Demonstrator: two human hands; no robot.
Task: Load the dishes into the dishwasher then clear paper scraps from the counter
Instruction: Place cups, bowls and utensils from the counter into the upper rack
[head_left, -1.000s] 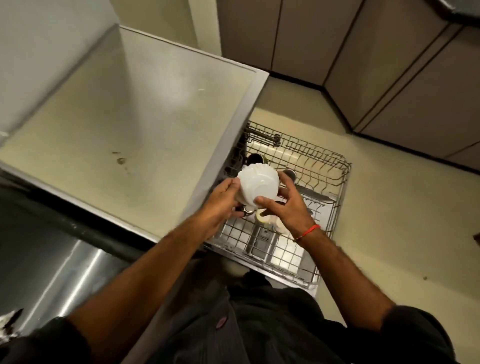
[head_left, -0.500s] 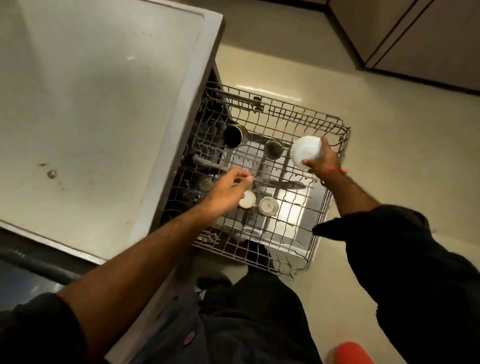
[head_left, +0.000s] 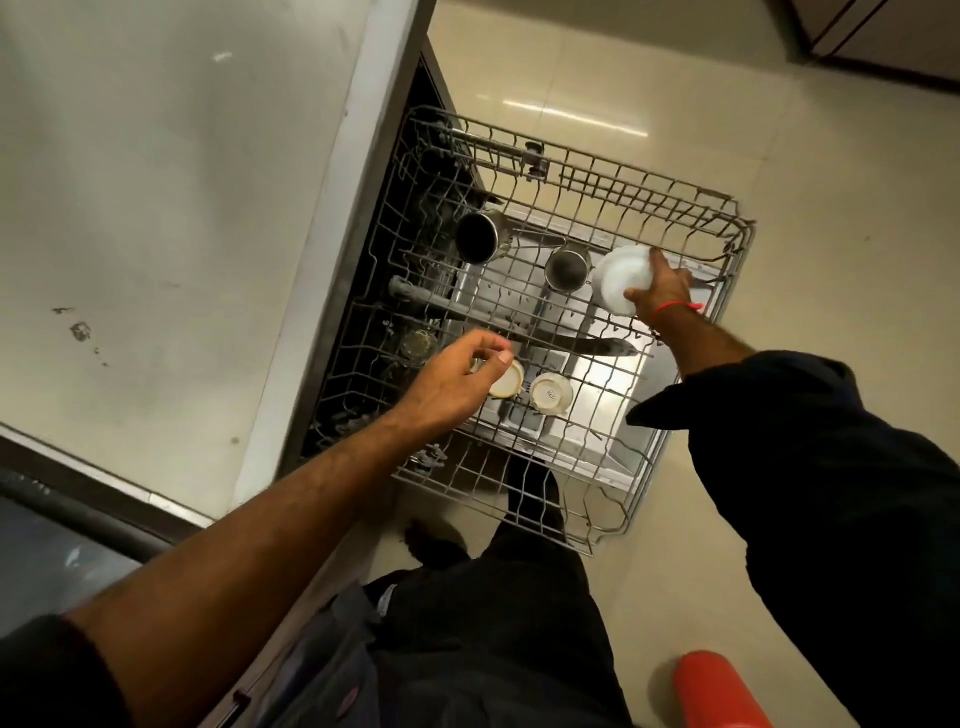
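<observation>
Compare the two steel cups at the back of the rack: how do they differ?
The left steel cup looks wider and lies tipped, its dark mouth facing the camera; the right steel cup looks smaller and sits nearer the white bowl. Both rest in the dishwasher rack.

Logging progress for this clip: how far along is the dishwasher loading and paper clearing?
Partly loaded. Done: two steel cups and two small cups sit in the pulled-out rack. In hand: the right hand holds a white bowl at the rack's far side; the left hand hovers over a small cup. Left: seating the bowl and clearing paper; no scraps show on the counter here.
</observation>
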